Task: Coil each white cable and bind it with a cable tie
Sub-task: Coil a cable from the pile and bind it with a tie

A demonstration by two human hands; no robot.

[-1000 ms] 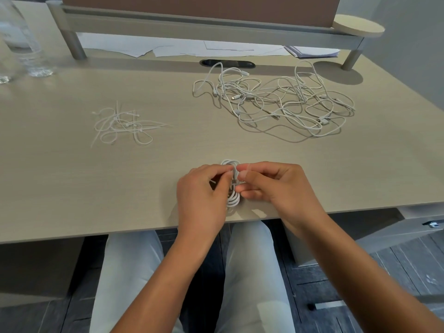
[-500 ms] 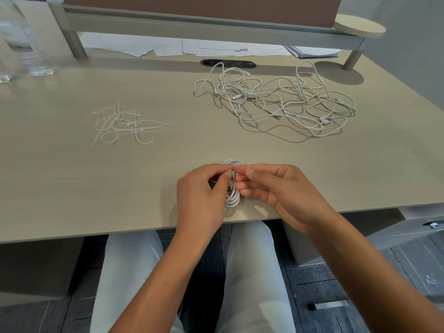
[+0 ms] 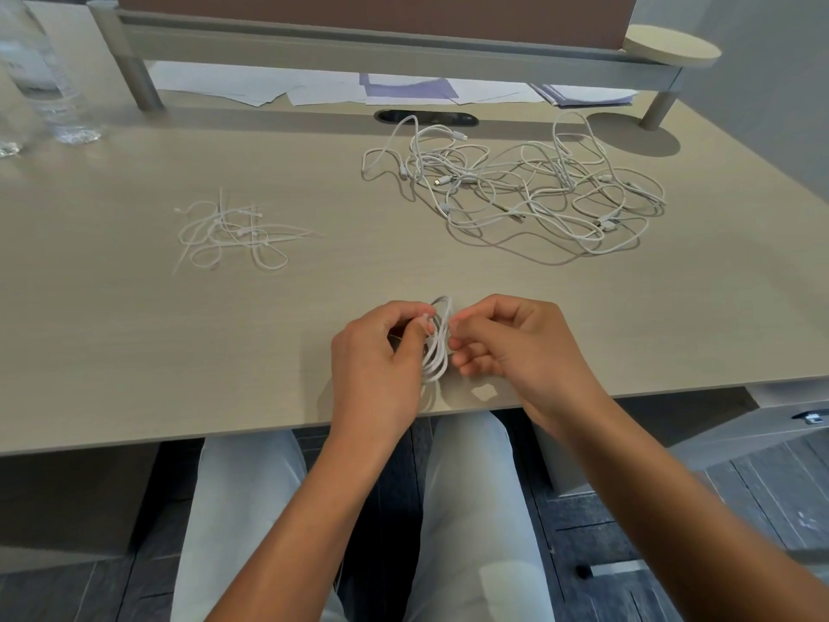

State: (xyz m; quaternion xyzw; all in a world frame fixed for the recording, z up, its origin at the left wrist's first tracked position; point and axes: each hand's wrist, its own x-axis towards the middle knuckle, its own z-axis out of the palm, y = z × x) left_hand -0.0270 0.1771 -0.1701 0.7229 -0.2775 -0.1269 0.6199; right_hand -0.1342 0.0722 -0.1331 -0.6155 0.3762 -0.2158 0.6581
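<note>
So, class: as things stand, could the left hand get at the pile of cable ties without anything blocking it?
Probably yes. The pile of cable ties lies on bare table ahead and to the left of the left hand, nothing between them. But that hand now grips the coiled cable, so it must let go first.

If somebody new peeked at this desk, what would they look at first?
Probably the two hands at the near edge: the left hand and right hand both hold a small coiled white cable between them. Next, the big tangle of loose white cables at the far right, and the little pile of cable ties to the left.
</note>
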